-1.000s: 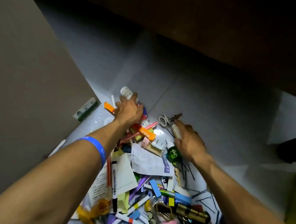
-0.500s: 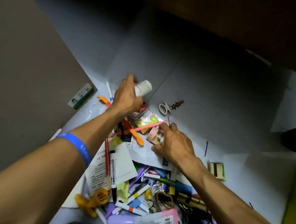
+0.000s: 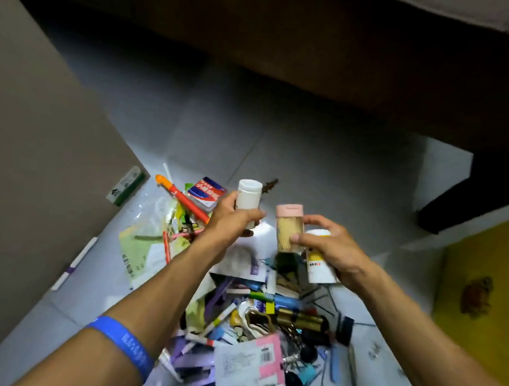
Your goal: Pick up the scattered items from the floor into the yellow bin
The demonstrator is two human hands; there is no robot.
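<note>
My left hand (image 3: 230,218) gripped a white bottle (image 3: 248,194); my right hand (image 3: 330,249) pinched a pink-capped tube (image 3: 288,225), yellow bin (image 3: 483,263) at three o'clock.

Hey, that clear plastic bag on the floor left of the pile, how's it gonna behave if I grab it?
The clear plastic bag looks thin and crinkled, so probably floppy and light. Its glossy film may be slippery. The orange-handled tool seems to lie across it and might slide off when lifted.
</note>
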